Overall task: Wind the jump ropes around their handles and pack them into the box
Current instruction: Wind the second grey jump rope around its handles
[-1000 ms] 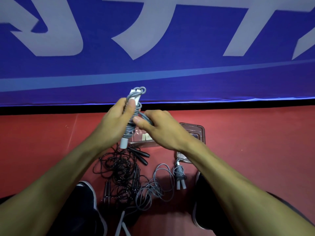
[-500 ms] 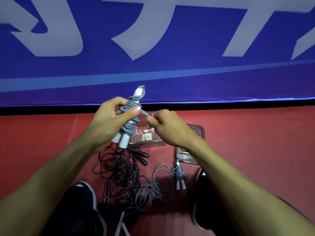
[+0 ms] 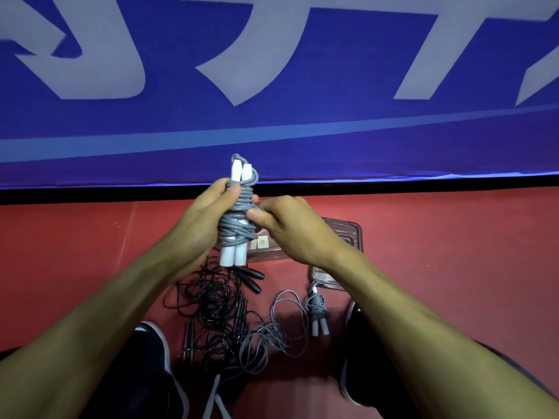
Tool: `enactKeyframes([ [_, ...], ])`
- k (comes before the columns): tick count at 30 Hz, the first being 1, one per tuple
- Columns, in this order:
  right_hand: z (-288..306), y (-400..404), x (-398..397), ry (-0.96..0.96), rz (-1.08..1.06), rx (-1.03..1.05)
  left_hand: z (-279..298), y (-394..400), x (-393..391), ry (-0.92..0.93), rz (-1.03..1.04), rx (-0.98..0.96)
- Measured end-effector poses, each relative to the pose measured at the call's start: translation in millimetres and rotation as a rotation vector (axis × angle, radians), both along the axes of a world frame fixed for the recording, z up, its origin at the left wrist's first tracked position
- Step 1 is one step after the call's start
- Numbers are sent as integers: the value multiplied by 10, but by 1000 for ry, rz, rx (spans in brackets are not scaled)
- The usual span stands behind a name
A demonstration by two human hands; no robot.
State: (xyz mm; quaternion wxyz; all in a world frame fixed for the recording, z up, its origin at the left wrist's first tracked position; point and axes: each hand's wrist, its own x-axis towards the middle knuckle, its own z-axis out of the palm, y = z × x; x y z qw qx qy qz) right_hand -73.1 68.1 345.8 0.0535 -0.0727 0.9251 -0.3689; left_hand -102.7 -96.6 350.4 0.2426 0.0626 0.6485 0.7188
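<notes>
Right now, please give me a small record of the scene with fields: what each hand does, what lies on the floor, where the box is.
left hand: grips grey rope bundle wound on white handles
right hand: pinches the bundle's cord
floor: tangled black ropes; loose grey rope; small wound grey bundle
clear plastic box: behind the hands, partly hidden

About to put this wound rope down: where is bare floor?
Bare red floor lies right of the clear box, and more left of the black rope tangle. Between the shoes it is crowded: black tangle, loose grey rope, wound grey bundle.
</notes>
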Motion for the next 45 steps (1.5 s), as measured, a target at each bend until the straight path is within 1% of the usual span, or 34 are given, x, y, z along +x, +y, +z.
enactKeyframes([
  [1, -5, 16, -4, 6, -25, 2, 7, 7, 2, -32, -5, 42],
  [2, -8, 26, -10, 17, -43, 1, 14, -3, -3, -22, -20, 46],
  [6, 20, 70, -23, -11, -87, -25, 64, -51, -37, 130, -29, -60],
  [10, 39, 59, -15, -33, -77, -99, 69, -54, -51, 153, -20, -111],
  [12, 31, 38, -16, 3, -70, -112, 56, -44, -48, 175, -22, -147],
  [16, 8, 3, -42, 79, -85, -165, 36, -41, -56, 220, 56, -257],
  [20, 17, -38, -25, 93, -78, -192, -22, -37, -76, 221, 102, -311],
  [22, 42, -48, -12, 102, -67, -180, -32, -23, -84, 173, 82, -260],
  [25, 53, -28, -38, 67, -76, -205, -8, 6, -88, -4, 79, -42],
  [26, 63, -19, -40, 35, -81, -246, 5, 13, -86, -27, 71, -13],
  [28, 60, -14, -31, 7, -64, -308, 8, 19, -84, -6, 36, -39],
  [31, 32, -33, 38, 78, -30, -232, -22, 53, -57, 63, 88, -121],
  [35, -59, 39, 69, 105, -115, -181, -58, 228, 17, 96, 156, -128],
  [38, -130, 180, 94, 104, -202, -215, -151, 396, 3, 75, 183, -117],
  [40, -250, 307, 143, 68, -274, -245, -300, 522, 8, 41, 163, -112],
  [42, -454, 449, 230, 13, -344, -247, -503, 642, 68, 19, 118, -159],
  [45, -877, 603, 410, -162, -422, -341, -849, 741, 245, -67, 11, -268],
])
